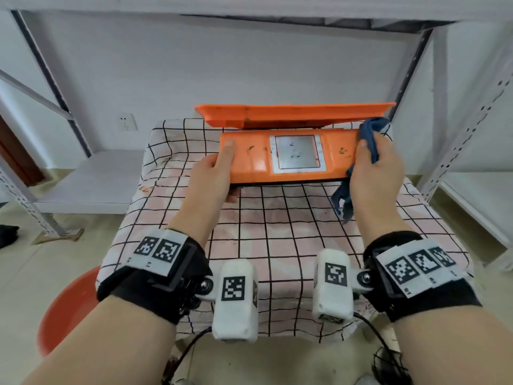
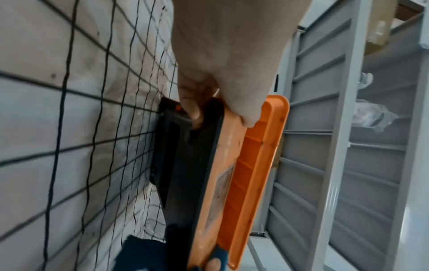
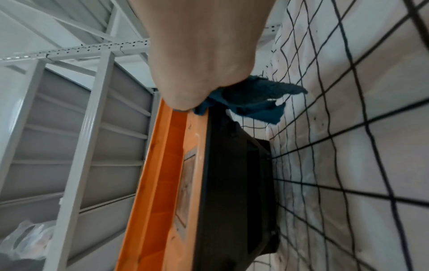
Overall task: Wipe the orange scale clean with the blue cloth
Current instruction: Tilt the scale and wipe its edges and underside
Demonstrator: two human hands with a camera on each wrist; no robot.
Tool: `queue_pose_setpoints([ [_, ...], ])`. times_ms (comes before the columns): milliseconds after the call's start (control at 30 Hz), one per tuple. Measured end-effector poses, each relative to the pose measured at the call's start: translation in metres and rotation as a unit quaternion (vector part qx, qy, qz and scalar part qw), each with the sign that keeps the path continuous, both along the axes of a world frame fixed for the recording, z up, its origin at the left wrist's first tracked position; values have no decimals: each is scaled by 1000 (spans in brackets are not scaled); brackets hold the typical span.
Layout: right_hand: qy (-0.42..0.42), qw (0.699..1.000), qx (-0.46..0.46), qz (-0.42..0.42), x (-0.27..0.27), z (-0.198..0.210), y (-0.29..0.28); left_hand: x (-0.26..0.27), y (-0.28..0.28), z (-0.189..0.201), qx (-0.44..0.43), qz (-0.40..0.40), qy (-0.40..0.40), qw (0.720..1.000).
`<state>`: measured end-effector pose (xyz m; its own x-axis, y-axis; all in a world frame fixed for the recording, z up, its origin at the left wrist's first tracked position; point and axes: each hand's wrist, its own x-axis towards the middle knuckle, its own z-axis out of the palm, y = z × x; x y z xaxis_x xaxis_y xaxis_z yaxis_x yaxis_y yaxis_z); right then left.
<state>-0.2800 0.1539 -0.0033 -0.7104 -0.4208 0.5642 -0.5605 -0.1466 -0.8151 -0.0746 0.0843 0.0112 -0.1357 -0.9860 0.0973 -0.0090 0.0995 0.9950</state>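
Shelving (image 1: 41, 173) of pale metal stands at nine o'clock, a red stool (image 1: 66, 309) low at seven. Next comes the left hand (image 1: 215, 173), gripping the scale's left end: thumb flat on the orange face, fingers curled under the black base, as the left wrist view shows. The orange scale (image 1: 249, 165) sits at twelve o'clock on the table (image 1: 277, 232), which is draped in a checked sheet; its near edge is tilted up off the sheet while the far part of the base appears to rest on it. Its long axis runs nine to three, display panel (image 1: 298, 154) facing up toward the wearer, weighing tray (image 1: 291, 113) behind at twelve. Dark smudges mark the face and the panel. At two o'clock the right hand (image 1: 374, 173) clamps the scale's right end with the blue cloth (image 1: 370, 134) pinched against it, loose tail hanging below.

Risks, as I judge them: with both hands busy holding, the cloth cannot sweep, so freeing the right hand leaves one grip on a tilted body that may drop or slide on the loose sheet. The tray could shift if pushed hard.
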Motion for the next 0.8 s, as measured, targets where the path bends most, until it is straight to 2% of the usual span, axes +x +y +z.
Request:
queue_pose_setpoints([
  [100, 136, 988, 78, -9, 7, -3, 4, -3, 2, 0, 12, 2, 9, 1000],
  [233, 273, 937, 216, 9, 14, -11, 10, -2, 3, -1, 27, 11, 4, 1000],
  [300, 322, 916, 237, 20, 11, -13, 17, -2, 4, 1, 32, 13, 0, 999],
  [400, 300, 927, 219, 50, -3, -18, 28, -7, 8, 2, 35, 5, 20, 999],
  [500, 225, 955, 189, 30, -5, -21, 33, -16, 13, 2, 19, -2, 9, 1000],
  [567, 199, 960, 193, 24, 7, -21, 34, -19, 15, 1, 17, 1, 9, 1000],
  [700, 316, 929, 182, 54, 31, -26, 32, -13, 7, 0, 49, 22, 40, 998],
  [800, 351, 916, 193, 32, 21, -20, 29, -12, 4, 1, 50, 20, 53, 997],
])
